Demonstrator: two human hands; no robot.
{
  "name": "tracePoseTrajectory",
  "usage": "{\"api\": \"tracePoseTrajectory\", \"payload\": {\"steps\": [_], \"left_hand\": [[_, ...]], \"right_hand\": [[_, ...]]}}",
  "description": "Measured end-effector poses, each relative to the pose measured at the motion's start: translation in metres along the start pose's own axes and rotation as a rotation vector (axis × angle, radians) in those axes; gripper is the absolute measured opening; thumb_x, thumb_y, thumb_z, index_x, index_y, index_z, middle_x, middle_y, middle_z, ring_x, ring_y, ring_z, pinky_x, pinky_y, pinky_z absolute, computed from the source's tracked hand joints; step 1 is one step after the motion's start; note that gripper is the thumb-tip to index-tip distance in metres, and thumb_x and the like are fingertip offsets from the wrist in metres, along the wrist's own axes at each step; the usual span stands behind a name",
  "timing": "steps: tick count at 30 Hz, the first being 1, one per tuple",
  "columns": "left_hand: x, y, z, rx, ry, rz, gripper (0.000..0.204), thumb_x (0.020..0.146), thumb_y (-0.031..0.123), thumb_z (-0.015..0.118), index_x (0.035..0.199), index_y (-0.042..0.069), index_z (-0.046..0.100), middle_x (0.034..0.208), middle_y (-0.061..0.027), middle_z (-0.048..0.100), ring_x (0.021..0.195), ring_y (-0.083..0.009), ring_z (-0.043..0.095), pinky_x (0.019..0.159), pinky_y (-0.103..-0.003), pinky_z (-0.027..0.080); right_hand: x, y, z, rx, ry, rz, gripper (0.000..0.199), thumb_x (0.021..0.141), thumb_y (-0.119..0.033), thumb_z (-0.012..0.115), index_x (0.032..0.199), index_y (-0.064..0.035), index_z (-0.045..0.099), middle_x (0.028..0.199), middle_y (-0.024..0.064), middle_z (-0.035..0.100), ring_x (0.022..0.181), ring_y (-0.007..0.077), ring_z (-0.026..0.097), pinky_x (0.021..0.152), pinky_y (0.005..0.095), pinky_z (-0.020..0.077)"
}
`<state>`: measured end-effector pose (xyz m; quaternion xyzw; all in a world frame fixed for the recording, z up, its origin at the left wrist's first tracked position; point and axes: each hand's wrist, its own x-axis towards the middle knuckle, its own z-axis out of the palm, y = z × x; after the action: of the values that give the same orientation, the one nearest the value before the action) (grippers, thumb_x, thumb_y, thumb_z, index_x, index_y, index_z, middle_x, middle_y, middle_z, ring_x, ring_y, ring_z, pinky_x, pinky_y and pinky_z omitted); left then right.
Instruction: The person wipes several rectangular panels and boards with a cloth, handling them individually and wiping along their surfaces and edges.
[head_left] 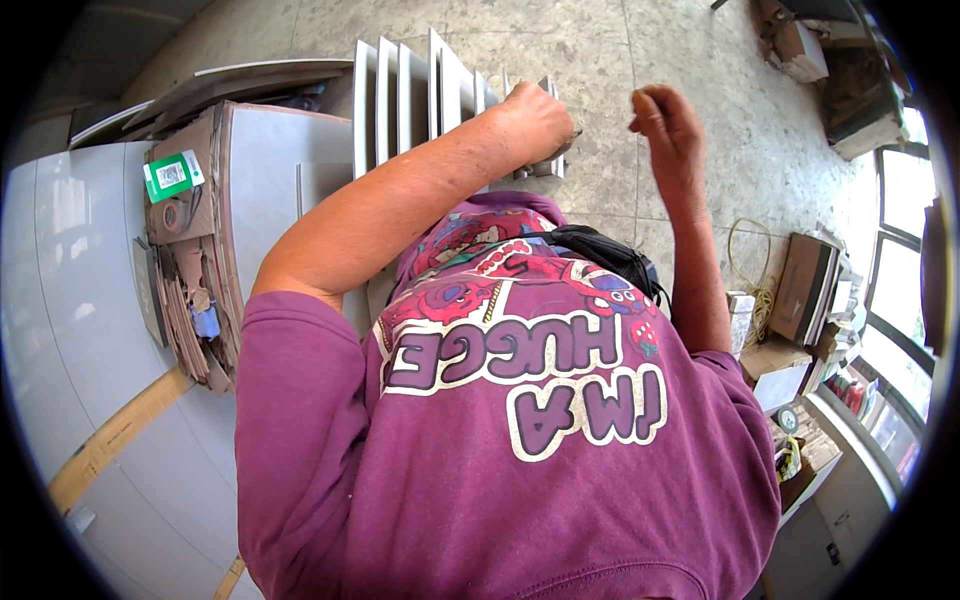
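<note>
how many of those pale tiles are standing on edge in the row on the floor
7 at least. Five tall tiles stand left of the left hand, two short ones under it; the arm may hide more. The right hand is beside them.

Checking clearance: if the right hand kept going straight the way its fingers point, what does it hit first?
The right hand is bent, fingers aimed left toward the left hand and the grey tiles standing on edge. It would probably meet the left hand first, though depth is unclear.

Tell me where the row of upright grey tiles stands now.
In the head view, the row of upright grey tiles stands on the floor at top centre, right of the cardboard box, under the left hand.
</note>
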<state>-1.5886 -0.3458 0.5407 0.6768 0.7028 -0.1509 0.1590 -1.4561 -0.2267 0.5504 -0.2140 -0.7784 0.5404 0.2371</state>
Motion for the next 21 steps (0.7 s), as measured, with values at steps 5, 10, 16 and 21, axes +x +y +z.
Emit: {"api": "tracePoseTrajectory", "payload": {"steps": [5,10,16,21], "left_hand": [[0.000,-0.005,-0.009,-0.170,-0.046,-0.051,0.015,0.069,0.013,0.056,0.078,0.009,0.067,0.082,-0.0083,0.065,0.081,-0.0236,0.063,0.066,-0.035,0.049],[0.001,-0.015,-0.014,-0.302,-0.128,-0.102,0.018,0.069,0.014,0.057,0.082,0.012,0.068,0.088,-0.0063,0.065,0.086,-0.0219,0.062,0.072,-0.034,0.048],[0.002,-0.019,-0.014,-0.338,-0.140,-0.136,0.019,0.068,0.014,0.057,0.084,0.009,0.067,0.090,-0.0080,0.065,0.088,-0.0230,0.061,0.072,-0.035,0.047],[0.004,-0.024,-0.010,-0.369,-0.134,-0.148,0.020,0.069,0.013,0.056,0.085,0.008,0.067,0.090,-0.0095,0.064,0.088,-0.0242,0.061,0.072,-0.035,0.046]], "right_hand": [[0.003,0.031,-0.029,-0.318,0.109,-0.006,0.012,0.085,-0.012,0.055,0.088,-0.0007,0.057,0.077,0.0063,0.056,0.075,0.0125,0.058,0.062,0.0226,0.0451],[-0.004,0.044,-0.031,-0.189,0.166,0.069,0.008,0.081,-0.010,0.061,0.085,-0.0032,0.060,0.074,0.0042,0.060,0.071,0.0086,0.059,0.061,0.0205,0.0453],[-0.007,0.049,-0.028,-0.313,0.049,0.218,0.012,0.079,-0.012,0.064,0.088,-0.0053,0.062,0.076,0.0038,0.062,0.067,0.0072,0.057,0.060,0.0212,0.0464],[-0.001,0.027,-0.010,-0.231,-0.055,0.045,0.030,0.075,-0.006,0.066,0.104,-0.0094,0.060,0.103,0.0054,0.054,0.081,0.0108,0.057,0.064,0.0236,0.0485]]}}
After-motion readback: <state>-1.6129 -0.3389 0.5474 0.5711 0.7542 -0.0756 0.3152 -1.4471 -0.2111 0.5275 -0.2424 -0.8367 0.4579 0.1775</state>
